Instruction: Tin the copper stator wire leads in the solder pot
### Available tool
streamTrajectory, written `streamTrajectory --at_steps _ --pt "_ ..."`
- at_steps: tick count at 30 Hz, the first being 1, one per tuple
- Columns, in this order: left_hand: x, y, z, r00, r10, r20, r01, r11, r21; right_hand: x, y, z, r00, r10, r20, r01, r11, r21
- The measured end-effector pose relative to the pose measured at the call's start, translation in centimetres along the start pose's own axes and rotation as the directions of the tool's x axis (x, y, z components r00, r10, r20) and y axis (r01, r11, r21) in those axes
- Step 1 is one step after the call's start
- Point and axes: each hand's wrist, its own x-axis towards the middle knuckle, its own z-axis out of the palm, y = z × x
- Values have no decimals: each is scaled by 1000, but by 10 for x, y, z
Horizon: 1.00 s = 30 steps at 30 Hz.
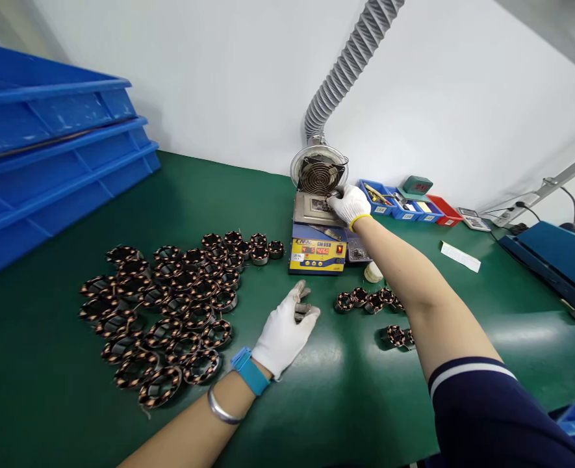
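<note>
My right hand (350,205), in a white glove with a yellow cuff, reaches over the solder pot (319,250). Its fingers are closed on a small dark part, apparently a wire-wound motor stator (336,193), mostly hidden by the glove. The pot's red display is lit. My left hand (287,331), also gloved, hovers over or rests on the green table in front of the pot, fingers apart and slightly bent, holding nothing. To its left stand many copper-wound stators (184,283) in a cluster. A smaller group of stators (375,302) lies to the right, partly behind my right arm.
A fan in a round hood (319,172) with a grey duct (353,65) stands behind the pot. Blue bins (377,201) and a red bin (444,211) line the wall. Blue crates (63,149) are stacked at left. A white paper strip (460,257) lies at right.
</note>
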Motion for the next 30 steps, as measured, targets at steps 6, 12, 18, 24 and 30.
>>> streamTrajectory --at_steps 6,12,18,24,30 --pt "0 -1 0 1000 -2 2 2 1000 13 0 0 2 1000 12 -12 -11 1000 21" --pt "1 0 0 1000 9 -7 -9 1000 14 0 -1 -8 998 49 -37 -44 994 104" --pt "1 -5 1 999 35 -14 -35 998 52 -26 7 -33 993 119 28 -117 859 498" --pt "1 -5 0 999 39 -25 -37 995 97 -100 16 -52 950 154 270 -309 573 759" --pt "-4 0 0 999 26 -21 -22 986 164 -215 27 -74 859 -49 509 -129 942 310"
